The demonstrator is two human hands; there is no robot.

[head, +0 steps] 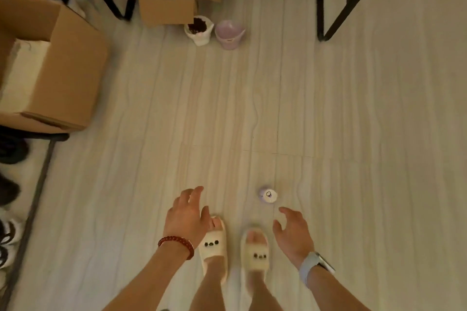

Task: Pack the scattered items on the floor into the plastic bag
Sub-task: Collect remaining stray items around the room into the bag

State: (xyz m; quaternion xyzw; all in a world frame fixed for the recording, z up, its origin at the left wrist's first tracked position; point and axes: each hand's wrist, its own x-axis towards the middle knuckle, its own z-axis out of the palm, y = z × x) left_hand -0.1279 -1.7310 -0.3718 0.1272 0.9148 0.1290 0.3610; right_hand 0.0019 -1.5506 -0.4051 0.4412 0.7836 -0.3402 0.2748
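Just beyond the empty, loosely spread right hand point(293, 232) stands a small purple can point(268, 195) on the floor point(353, 121).

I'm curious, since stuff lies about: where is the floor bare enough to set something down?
The widest bare patch is mid-floor, between the cardboard box, the purple bucket and the small purple item. The right side below the black frame is bare too. It is crowded along the left wall with shoes, and at the top around the white pot.
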